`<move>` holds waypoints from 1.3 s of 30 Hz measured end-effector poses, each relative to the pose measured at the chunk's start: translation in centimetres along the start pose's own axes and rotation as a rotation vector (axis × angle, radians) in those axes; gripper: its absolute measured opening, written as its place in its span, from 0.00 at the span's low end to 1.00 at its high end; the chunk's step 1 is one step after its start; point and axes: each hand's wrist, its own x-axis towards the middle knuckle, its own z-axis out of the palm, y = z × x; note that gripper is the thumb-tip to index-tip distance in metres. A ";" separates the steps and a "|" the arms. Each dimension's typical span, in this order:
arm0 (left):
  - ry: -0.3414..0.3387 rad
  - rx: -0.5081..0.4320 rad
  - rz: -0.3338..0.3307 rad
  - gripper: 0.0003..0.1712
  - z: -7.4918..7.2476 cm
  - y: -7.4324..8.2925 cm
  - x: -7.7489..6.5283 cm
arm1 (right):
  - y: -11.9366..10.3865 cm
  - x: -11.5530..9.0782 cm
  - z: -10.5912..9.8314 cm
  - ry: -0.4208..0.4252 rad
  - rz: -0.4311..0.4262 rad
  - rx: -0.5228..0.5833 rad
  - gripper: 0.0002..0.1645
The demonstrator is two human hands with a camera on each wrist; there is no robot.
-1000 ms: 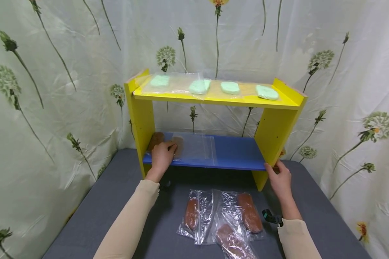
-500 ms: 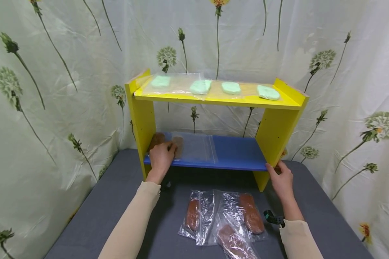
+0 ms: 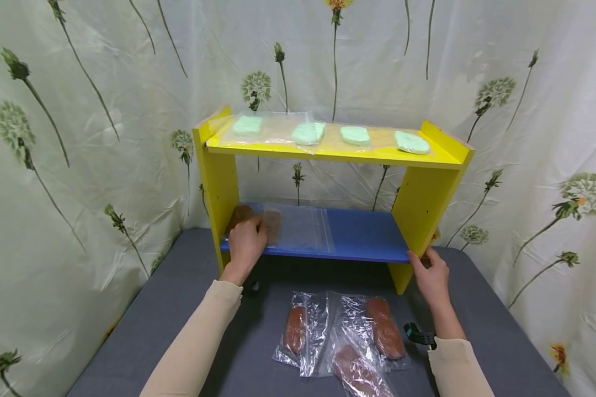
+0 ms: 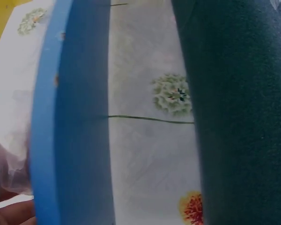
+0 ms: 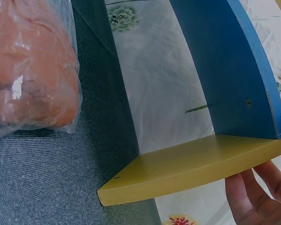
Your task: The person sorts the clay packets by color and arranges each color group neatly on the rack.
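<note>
A yellow shelf unit (image 3: 424, 209) with a blue lower shelf (image 3: 362, 234) stands on the dark table. At the left end of the blue shelf lie a brown oblong slab (image 3: 241, 213) and a second bagged brown slab (image 3: 273, 227), whose clear zip bag (image 3: 303, 229) spreads to the right. My left hand (image 3: 247, 242) has curled fingers at these slabs and holds a bagged brown slab; its fingertips are partly hidden. In the left wrist view, clear plastic (image 4: 16, 171) shows above the fingers. My right hand (image 3: 432, 278) grips the right yellow side at the blue shelf's corner.
Several pale green pieces in clear bags (image 3: 356, 135) lie along the yellow top shelf. Bagged reddish-brown slabs (image 3: 387, 331) lie on the dark table (image 3: 144, 331) in front of the unit. A flowered curtain (image 3: 129, 82) hangs behind.
My left hand has shifted slightly left, and more of the second brown slab shows. My right hand keeps its grip on the shelf unit. The slabs on the table have not moved.
</note>
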 end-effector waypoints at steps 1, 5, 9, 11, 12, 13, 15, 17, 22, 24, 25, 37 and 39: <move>-0.010 -0.008 0.004 0.09 -0.2 0.1 0.0 | 0.0 0.0 0.0 -0.001 0.000 -0.002 0.22; -0.031 -0.029 0.017 0.17 -0.9 0.4 0.0 | -0.1 -0.1 -0.1 -0.009 0.002 -0.004 0.23; -0.011 -0.051 0.054 0.16 -1.7 1.0 -0.1 | -0.2 -0.1 -0.1 -0.012 0.005 -0.007 0.23; 0.006 -0.058 0.081 0.15 -2.1 1.3 -0.3 | -0.2 -0.1 -0.1 -0.009 0.006 -0.009 0.23; 0.012 -0.065 0.093 0.14 -2.3 1.5 -0.5 | -0.2 -0.1 -0.1 -0.008 0.005 -0.009 0.23; 0.019 -0.067 0.105 0.14 -2.4 1.7 -0.6 | -0.1 -0.1 -0.1 -0.007 0.006 -0.007 0.23; 0.030 -0.074 0.124 0.13 -2.7 2.0 -0.9 | -0.1 -0.1 -0.1 -0.004 0.005 -0.004 0.23; 0.039 -0.081 0.137 0.13 -2.9 2.3 -1.3 | -0.1 0.0 0.0 -0.002 0.004 0.000 0.23; 0.046 -0.095 0.160 0.14 -3.6 2.9 -2.2 | 0.1 0.1 0.0 0.000 -0.004 0.005 0.22; 0.040 -0.102 0.168 0.15 -3.9 3.2 -2.7 | 0.1 0.1 -0.1 -0.002 -0.006 0.005 0.22; 0.033 -0.111 0.169 0.15 -4.1 3.4 -3.0 | 0.1 0.1 -0.1 -0.004 -0.006 0.005 0.22; -0.138 -0.284 0.055 0.19 -5.2 5.2 -6.3 | -0.1 0.2 -0.2 -0.014 0.003 -0.010 0.23; -0.172 -0.306 0.013 0.19 -5.2 5.3 -7.0 | -0.1 0.1 -0.3 -0.017 0.005 -0.013 0.23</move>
